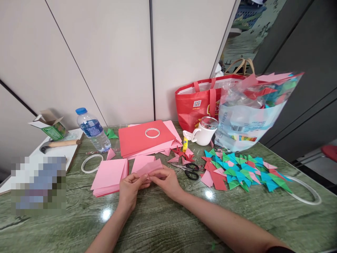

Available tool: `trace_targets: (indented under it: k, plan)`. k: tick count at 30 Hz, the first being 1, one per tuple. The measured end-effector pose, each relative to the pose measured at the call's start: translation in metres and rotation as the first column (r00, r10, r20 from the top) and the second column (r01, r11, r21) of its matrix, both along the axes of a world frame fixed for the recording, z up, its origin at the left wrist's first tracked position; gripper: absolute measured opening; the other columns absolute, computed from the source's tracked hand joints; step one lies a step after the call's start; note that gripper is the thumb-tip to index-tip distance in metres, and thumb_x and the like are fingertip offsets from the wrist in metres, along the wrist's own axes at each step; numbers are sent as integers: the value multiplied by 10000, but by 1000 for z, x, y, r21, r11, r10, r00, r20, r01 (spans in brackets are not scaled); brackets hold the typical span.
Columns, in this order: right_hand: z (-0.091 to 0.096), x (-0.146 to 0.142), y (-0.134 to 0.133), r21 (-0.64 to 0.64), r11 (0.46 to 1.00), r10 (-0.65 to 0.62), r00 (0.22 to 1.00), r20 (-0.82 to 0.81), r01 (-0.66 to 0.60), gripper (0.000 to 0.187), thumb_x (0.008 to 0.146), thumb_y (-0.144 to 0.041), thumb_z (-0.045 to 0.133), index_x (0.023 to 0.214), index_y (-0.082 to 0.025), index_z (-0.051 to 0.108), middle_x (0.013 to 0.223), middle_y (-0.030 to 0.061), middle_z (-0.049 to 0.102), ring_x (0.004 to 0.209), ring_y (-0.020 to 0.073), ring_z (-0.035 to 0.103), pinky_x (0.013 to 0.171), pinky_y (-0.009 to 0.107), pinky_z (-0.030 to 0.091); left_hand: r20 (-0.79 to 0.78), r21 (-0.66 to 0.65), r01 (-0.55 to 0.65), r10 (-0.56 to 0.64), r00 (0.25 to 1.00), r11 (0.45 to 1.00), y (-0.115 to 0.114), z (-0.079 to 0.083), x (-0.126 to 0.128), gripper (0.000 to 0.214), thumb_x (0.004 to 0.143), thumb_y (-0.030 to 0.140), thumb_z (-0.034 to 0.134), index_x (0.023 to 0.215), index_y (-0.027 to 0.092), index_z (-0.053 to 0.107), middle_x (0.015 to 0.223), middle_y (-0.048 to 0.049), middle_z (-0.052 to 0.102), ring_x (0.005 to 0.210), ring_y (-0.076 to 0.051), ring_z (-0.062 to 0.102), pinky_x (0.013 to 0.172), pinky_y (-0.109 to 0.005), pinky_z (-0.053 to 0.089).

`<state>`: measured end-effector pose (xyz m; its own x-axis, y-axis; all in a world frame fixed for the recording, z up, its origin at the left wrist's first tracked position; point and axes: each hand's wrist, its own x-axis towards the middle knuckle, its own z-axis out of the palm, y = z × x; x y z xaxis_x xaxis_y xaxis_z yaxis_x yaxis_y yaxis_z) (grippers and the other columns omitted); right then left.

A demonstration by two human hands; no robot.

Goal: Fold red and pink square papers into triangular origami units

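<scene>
Between my two hands is a sheet of pink paper (150, 168), pinched along its near edge and held just above the table. My left hand (131, 188) has its thumb and fingers closed on the left part. On the right part, my right hand (166, 180) grips with thumb and forefinger, close to the left thumb. A stack of pink paper squares (109, 175) lies left of my left hand. Behind the held sheet rests another pink piece (140, 161). Black-handled scissors (191, 171) lie right of my right hand, near several folded red and pink pieces (181, 154).
Red sheets (142, 138) carry a tape roll (152, 133). A water bottle (93, 130), another tape roll (92, 163) and a hammer (61, 143) are left. To the right are a white mug (206, 131), glue stick (185, 144), red bag (189, 105), plastic bag (237, 123) and folded papers (237, 168).
</scene>
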<state>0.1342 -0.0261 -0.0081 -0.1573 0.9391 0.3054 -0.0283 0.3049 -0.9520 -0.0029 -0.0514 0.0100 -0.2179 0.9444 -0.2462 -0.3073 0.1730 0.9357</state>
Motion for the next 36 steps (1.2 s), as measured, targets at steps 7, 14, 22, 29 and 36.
trace_targets:
  k: [7,14,22,29,36]
  plan:
    - [-1,-1,-3,38,996,-79,994,79,76,52,652,-181,684,672,-182,635,720,7,589,631,139,543,529,226,437,48,32,14,-15,999,999,-2,0,4,240,474,258,818,544,126,629,563,-21,701,549,-182,674,593,-300,581]
    - [-4,-2,-2,9,1000,4,998,58,-4,133,683,-164,607,808,-193,641,829,25,616,676,147,561,515,217,428,92,20,-44,42,995,999,-1,4,4,260,444,249,829,542,119,626,496,-5,664,482,-175,656,516,-276,573]
    - [-4,1,3,26,999,20,999,41,-22,182,686,-145,595,854,-186,649,862,42,639,800,178,585,633,256,476,50,25,-63,61,997,998,1,7,-4,265,422,229,835,496,111,610,495,-3,653,491,-160,642,485,-253,565]
    - [-3,1,3,24,998,51,998,-27,-51,183,676,-165,597,854,-191,633,862,36,601,782,170,574,639,259,476,38,43,-57,56,998,997,3,7,-5,258,430,230,834,497,113,614,486,6,648,486,-139,628,487,-232,561]
    - [0,1,0,30,999,28,999,-21,-28,175,651,-124,597,813,-190,593,824,20,552,753,160,551,597,235,462,73,38,-45,42,996,998,-1,5,0,267,432,225,833,531,122,608,497,1,661,492,-164,648,461,-231,546]
